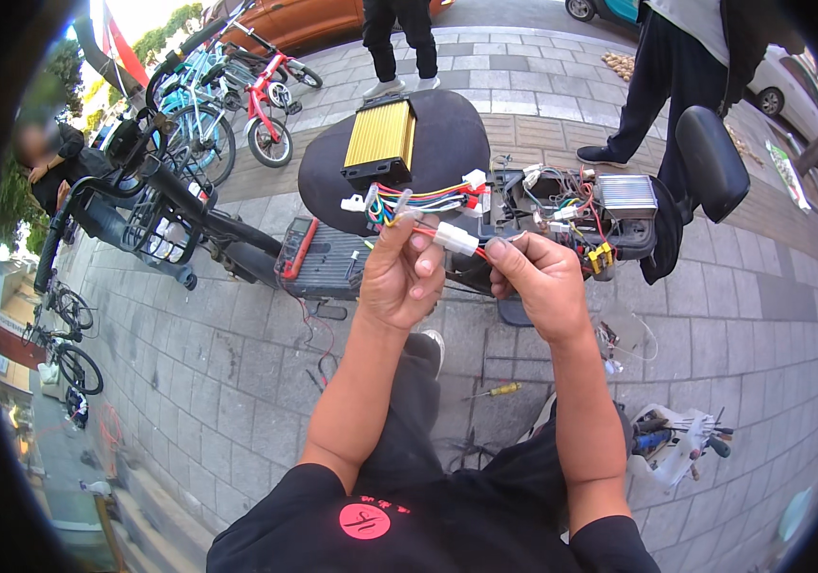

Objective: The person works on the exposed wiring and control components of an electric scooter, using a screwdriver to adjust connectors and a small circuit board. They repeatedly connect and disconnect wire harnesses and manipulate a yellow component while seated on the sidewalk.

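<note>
A white plastic connector [453, 239] with red wires sits between my two hands. My left hand [399, 277] pinches the wires on its left side, with a multicolored harness [433, 201] above the fingers. My right hand [538, 282] is closed on the wires just right of the connector. A gold finned controller box [380, 134] lies on the black scooter seat [456, 124] above my hands. To the right, the opened scooter compartment [552, 229] holds tangled wires, small connectors and a silver finned box [626, 196].
A red multimeter [299, 246] rests on the footboard [328, 272]. A screwdriver [498, 390] and plastic tray of tools [676, 439] lie on the pavement [189, 382]. Two people [676, 86] [397, 38] stand beyond the scooter, another person [55, 162] at left. Bicycles [203, 134] stand upper left.
</note>
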`<action>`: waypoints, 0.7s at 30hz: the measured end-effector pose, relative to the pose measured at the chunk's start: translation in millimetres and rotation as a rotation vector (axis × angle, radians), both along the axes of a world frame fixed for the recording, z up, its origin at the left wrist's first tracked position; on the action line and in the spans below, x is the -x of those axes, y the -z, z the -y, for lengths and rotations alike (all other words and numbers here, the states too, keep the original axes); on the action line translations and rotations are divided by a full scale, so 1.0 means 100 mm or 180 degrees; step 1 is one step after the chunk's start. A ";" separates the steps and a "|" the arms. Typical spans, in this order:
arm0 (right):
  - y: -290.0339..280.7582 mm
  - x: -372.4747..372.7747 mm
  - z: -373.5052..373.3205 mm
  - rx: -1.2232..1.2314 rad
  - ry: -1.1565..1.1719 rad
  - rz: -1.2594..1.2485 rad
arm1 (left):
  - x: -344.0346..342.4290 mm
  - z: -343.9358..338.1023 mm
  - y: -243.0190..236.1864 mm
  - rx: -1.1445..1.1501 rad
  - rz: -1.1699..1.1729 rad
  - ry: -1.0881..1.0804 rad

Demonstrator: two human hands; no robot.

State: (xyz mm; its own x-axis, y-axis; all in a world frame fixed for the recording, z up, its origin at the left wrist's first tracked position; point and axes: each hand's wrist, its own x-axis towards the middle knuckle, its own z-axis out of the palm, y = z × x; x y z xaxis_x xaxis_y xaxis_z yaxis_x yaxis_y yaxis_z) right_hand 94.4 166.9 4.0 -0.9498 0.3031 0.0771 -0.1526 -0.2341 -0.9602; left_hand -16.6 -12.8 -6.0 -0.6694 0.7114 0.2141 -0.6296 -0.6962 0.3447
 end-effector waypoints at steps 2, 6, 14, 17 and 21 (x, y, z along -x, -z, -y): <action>0.00 0.01 0.01 0.0018 0.0028 -0.0036 | 0.04 0.05 0.04 0.0282 -0.0224 -0.0108; 0.01 0.03 -0.04 -0.0064 0.0038 -0.0008 | 0.00 0.05 -0.03 0.0761 -0.0432 -0.0396; 0.00 -0.04 -0.16 -0.0112 -0.0238 0.0124 | -0.13 -0.04 -0.02 0.1032 -0.0507 -0.0760; 0.00 -0.07 -0.21 -0.0043 -0.0387 0.0183 | -0.17 -0.06 0.00 0.1091 -0.0427 -0.1030; -0.03 -0.09 -0.25 -0.0222 -0.0491 0.0305 | -0.21 -0.05 -0.05 0.1389 -0.0500 -0.1265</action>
State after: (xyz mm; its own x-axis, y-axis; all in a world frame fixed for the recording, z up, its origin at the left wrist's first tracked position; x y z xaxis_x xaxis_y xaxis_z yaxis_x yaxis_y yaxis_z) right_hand 103.5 192.1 6.5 -0.9886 0.1505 -0.0002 -0.0272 -0.1800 -0.9833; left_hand 4.8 -7.8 -0.8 -0.8857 0.4579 0.0767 -0.2692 -0.6410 0.7188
